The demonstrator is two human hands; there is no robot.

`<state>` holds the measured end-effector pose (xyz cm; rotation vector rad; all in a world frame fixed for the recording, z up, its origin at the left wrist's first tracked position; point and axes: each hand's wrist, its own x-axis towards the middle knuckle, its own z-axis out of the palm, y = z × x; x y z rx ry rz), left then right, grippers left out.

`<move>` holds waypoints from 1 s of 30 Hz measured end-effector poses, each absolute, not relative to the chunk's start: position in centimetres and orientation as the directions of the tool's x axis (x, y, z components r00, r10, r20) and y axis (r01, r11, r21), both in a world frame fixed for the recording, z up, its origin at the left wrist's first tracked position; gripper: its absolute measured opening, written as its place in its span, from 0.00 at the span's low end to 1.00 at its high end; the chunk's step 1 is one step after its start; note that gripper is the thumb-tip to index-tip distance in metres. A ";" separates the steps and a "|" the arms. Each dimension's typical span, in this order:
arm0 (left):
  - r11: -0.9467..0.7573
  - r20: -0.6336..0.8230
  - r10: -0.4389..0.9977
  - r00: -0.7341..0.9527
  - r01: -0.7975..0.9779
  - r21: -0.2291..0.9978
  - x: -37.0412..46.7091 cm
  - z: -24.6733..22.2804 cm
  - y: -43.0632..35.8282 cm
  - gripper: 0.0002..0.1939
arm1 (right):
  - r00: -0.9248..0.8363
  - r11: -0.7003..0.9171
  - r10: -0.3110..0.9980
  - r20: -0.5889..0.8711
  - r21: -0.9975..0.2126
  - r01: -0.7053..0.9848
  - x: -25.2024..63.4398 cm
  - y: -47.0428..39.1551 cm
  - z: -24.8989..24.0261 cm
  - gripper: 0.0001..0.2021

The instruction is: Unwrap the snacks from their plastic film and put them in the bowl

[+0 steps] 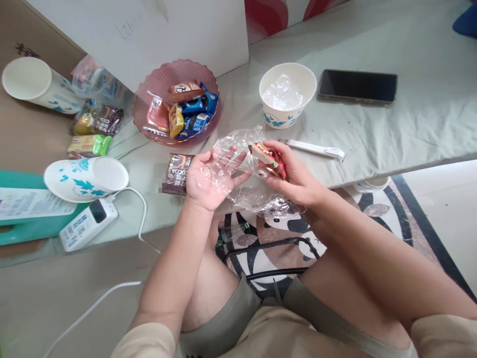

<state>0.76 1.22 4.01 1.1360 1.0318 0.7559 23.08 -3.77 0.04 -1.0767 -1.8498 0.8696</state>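
Note:
My left hand [208, 179] is palm up with its fingers spread, and thin clear plastic lies over or around those fingers. The crinkled clear plastic bag [248, 194] stretches between both hands and hangs below them. In my right hand [294, 174], the fingers close round a small red and cream snack packet [264, 155]; its print is too small to read. Whether the packet sits inside the bag or against it, I cannot tell. Just behind my left hand lies a brown cocoa packet [177, 174], partly covered by the hand.
A pink scalloped bowl [149, 84] holds several wrapped snacks. A paper bowl [276, 117] with clear plastic inside stands near a phone [357, 87] and a white-handled tool [316, 148]. Paper cups [82, 179], a white power bank [87, 226] and its cable [143, 211] lie left.

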 end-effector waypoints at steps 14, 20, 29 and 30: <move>0.545 -0.380 0.803 0.459 -0.308 0.780 1.5 3.2 -0.5 0.03 | -0.086 0.361 0.933 0.351 -0.899 0.249 22.1 -3.7 -1.3 0.37; 0.601 -0.453 0.791 0.411 -0.387 0.699 1.2 3.9 -0.1 0.05 | 0.004 0.223 0.975 0.223 -0.974 -0.034 22.1 -3.8 -1.1 0.31; 0.646 -0.600 0.763 0.241 -0.253 0.720 1.3 3.9 0.8 0.06 | 0.153 0.108 0.984 0.091 -0.989 -0.105 23.2 -3.4 0.8 0.28; 0.649 -0.608 0.760 0.227 -0.242 0.721 1.3 4.0 0.9 0.06 | 0.153 0.093 0.985 0.075 -0.989 -0.113 23.6 -3.4 1.0 0.27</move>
